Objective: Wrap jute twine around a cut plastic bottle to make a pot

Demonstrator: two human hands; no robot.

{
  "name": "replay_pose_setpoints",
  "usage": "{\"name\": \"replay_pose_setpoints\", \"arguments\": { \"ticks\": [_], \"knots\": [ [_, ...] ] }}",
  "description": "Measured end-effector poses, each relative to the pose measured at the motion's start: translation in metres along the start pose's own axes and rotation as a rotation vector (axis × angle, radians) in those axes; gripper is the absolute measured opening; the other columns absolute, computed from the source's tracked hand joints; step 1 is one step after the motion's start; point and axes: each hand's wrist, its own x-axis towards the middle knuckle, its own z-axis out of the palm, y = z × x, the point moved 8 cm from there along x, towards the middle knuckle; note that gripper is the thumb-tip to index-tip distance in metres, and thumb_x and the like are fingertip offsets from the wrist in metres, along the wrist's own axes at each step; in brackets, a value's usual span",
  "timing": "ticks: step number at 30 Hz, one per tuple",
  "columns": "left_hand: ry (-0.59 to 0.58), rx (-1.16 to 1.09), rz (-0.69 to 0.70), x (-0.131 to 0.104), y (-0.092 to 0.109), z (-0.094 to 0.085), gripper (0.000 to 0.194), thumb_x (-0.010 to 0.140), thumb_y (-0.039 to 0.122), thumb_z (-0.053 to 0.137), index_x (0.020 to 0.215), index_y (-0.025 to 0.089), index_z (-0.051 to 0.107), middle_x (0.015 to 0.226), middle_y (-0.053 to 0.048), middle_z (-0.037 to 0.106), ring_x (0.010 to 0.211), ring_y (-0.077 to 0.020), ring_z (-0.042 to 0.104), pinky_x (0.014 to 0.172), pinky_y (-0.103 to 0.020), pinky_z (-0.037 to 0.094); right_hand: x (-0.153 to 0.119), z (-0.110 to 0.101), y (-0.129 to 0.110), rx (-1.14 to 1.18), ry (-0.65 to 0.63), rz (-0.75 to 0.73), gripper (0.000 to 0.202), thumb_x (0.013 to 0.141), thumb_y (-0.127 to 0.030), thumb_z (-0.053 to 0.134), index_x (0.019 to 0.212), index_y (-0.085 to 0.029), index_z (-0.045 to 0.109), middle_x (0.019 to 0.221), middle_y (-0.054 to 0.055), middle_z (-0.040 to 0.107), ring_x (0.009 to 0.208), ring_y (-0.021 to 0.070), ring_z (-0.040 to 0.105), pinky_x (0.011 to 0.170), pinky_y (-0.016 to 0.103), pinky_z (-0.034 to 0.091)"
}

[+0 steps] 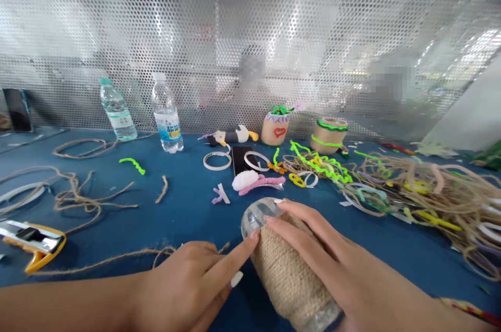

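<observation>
A clear plastic bottle wrapped in tan twine lies tilted at the bottom centre, its bare ridged end pointing away from me. My right hand wraps over its right side, fingertips near the clear end. My left hand reaches in from the left, its index fingertip pressing on the edge between the twine and the plastic; the other fingers are bent, and whether they hold anything is hidden. A length of twine runs leftward from beside my left hand.
A yellow utility knife lies left. Two water bottles and two twine-wrapped jars stand at the back. Tape rolls, a phone and pipe cleaners lie mid-table; tangled twine covers the right.
</observation>
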Motion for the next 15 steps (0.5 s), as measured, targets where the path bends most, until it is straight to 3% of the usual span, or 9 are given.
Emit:
{"name": "replay_pose_setpoints", "arguments": {
  "ticks": [7, 11, 15],
  "knots": [
    [0.043, 0.040, -0.008, 0.001, 0.000, -0.007, 0.052, 0.099, 0.017, 0.016, 0.148, 0.001, 0.008, 0.067, -0.008, 0.065, 0.055, -0.0208, 0.062, 0.048, -0.031, 0.053, -0.005, -0.007, 0.005, 0.259, 0.201, 0.185, 0.086, 0.061, -0.021, 0.066, 0.139, -0.023, 0.030, 0.139, 0.012, 0.042, 0.125, 0.0296, 0.051, 0.103, 0.041, 0.047],
    [0.096, -0.063, 0.097, -0.001, 0.007, -0.013, 0.056, 0.098, 0.015, 0.022, 0.150, 0.001, 0.004, 0.065, -0.006, 0.066, 0.054, -0.0186, 0.064, 0.053, -0.029, 0.056, -0.017, 0.003, 0.001, 0.336, 0.158, 0.186, 0.092, 0.063, -0.022, 0.067, 0.145, -0.026, 0.025, 0.137, 0.012, 0.049, 0.120, 0.0337, 0.055, 0.097, 0.042, 0.051],
    [0.196, -0.062, 0.176, -0.009, 0.017, -0.020, 0.055, 0.099, 0.018, 0.021, 0.151, 0.006, 0.008, 0.059, -0.004, 0.064, 0.048, -0.0177, 0.061, 0.046, -0.026, 0.054, -0.019, 0.011, -0.007, 0.278, 0.093, 0.079, 0.092, 0.067, -0.014, 0.060, 0.148, -0.028, 0.019, 0.133, 0.010, 0.053, 0.113, 0.0274, 0.062, 0.088, 0.031, 0.056]
  ]
}}
